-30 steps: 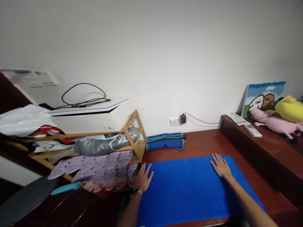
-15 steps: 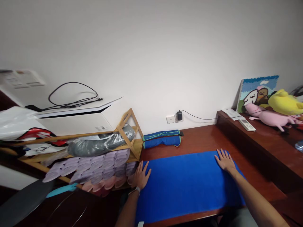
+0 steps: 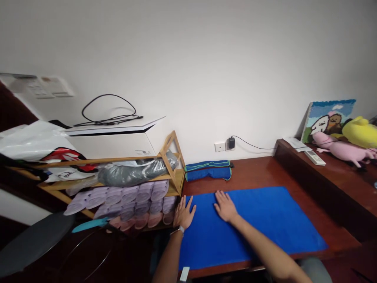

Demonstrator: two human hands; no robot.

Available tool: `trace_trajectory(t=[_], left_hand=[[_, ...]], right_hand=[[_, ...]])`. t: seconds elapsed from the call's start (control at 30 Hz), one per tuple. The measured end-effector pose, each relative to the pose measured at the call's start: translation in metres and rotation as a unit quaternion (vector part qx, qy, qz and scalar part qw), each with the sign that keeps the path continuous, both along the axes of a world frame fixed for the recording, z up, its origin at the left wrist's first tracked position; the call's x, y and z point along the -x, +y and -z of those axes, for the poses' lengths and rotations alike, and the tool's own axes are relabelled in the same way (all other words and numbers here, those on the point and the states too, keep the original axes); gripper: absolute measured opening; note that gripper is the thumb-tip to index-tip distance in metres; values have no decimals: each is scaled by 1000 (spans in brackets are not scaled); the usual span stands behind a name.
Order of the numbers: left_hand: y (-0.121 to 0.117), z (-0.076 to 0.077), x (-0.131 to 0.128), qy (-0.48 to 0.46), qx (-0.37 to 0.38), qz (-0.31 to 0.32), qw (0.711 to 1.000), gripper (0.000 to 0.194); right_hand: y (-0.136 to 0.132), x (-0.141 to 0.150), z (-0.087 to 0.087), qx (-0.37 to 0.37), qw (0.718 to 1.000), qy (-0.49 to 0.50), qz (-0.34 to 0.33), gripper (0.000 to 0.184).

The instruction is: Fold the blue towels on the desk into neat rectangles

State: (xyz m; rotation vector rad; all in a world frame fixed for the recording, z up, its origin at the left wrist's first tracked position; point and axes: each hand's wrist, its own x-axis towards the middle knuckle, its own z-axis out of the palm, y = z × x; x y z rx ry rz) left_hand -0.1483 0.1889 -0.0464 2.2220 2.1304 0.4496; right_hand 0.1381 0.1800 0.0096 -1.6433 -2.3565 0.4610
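Observation:
A blue cloth (image 3: 277, 220) lies spread flat over the dark red wooden table, its white tag (image 3: 184, 274) hanging at the near left corner. My left hand (image 3: 184, 213) rests palm down with fingers spread on the cloth's left edge, a watch on its wrist. Flat on the cloth near its far edge is my right hand (image 3: 225, 206), fingers stretched out, a short way right of the left hand. Neither hand grips anything. Behind the cloth, against the wall, sits a folded blue fabric bundle with green edging (image 3: 208, 171).
At left a wooden rack (image 3: 176, 179) carries a white box (image 3: 112, 145), a plastic-wrapped grey item and rows of slippers (image 3: 144, 194). A black plug (image 3: 231, 142) sits in the wall. On the raised right ledge lie a remote (image 3: 315, 158) and plush toys (image 3: 341, 147).
My right hand has moved left across the cloth from its far right corner, closer to my left hand. The left hand stays at the left edge. The view has shifted slightly.

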Motion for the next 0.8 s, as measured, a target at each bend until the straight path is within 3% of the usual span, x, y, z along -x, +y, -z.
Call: trace_trajectory(t=[0.1, 0.2, 0.27, 0.37, 0.5, 0.57, 0.67, 0.8], left_hand=[[1, 1, 1, 1, 0, -3, 1000, 61], [1, 1, 1, 3, -4, -3, 1000, 61], [2, -1, 1, 5, -2, -1, 1000, 62], [2, -3, 2, 13, 4, 1, 1000, 61], [6, -2, 5, 30, -10, 11, 999, 61], [8, 0, 8, 37, -14, 15, 999, 61], [11, 0, 12, 46, -6, 18, 999, 62], [11, -5, 12, 60, 7, 19, 998, 64]], right_hand=[[-7, 57, 11, 13, 999, 24, -43, 73], [-6, 44, 17, 15, 999, 21, -46, 73], [-4, -3, 18, 18, 1000, 7, -19, 74], [-2, -114, 20, 25, 995, -43, 87, 75], [-5, -275, 30, 50, 951, -134, 273, 74], [-9, -330, 35, 62, 934, -146, 321, 76], [-12, -367, 44, 50, 929, -142, 337, 78], [-11, -367, 54, 40, 932, -134, 334, 80]])
